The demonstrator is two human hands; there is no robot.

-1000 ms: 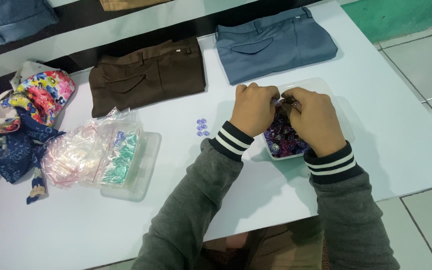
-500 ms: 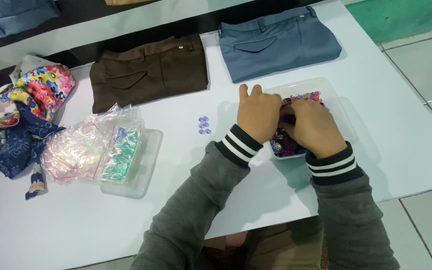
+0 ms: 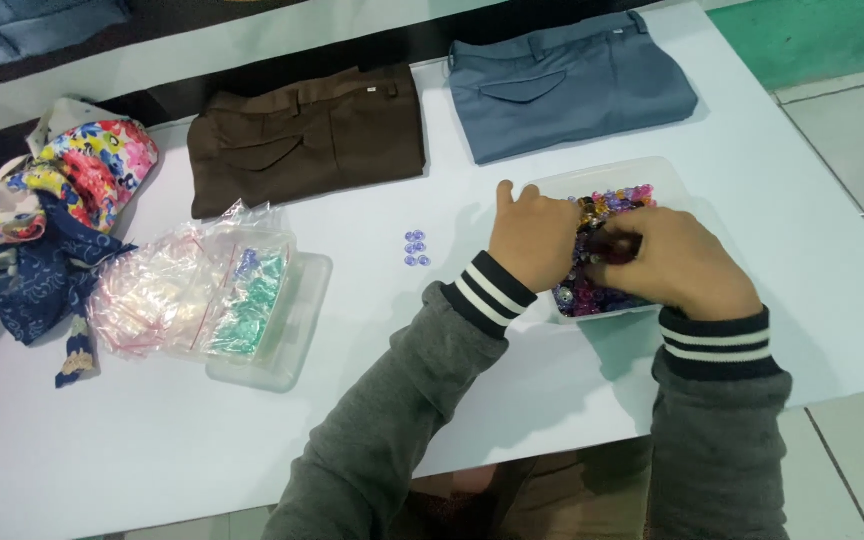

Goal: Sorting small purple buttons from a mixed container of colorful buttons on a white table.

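Note:
A clear plastic tray (image 3: 664,170) on the white table (image 3: 372,440) holds a heap of small colourful buttons (image 3: 620,200), mostly purple and pink. My left hand (image 3: 530,240) rests on the tray's left rim with its fingers curled down into the buttons; what they hold is hidden. My right hand (image 3: 680,266) lies over the tray's near half, its fingertips pinched on a small dark piece (image 3: 614,246) between the two hands. Three small purple buttons (image 3: 415,248) lie in a cluster on the table left of my left hand.
Folded brown trousers (image 3: 307,135) and folded blue-grey trousers (image 3: 567,80) lie at the table's far side. A second clear tray (image 3: 292,345) with plastic bags (image 3: 187,290) sits at the left, beside a pile of patterned cloth (image 3: 62,210). Tiled floor lies beyond the table's right edge.
My two hands, held together above the tray a second ago, have dropped into the buttons and moved slightly apart. The buttons on the table have not moved.

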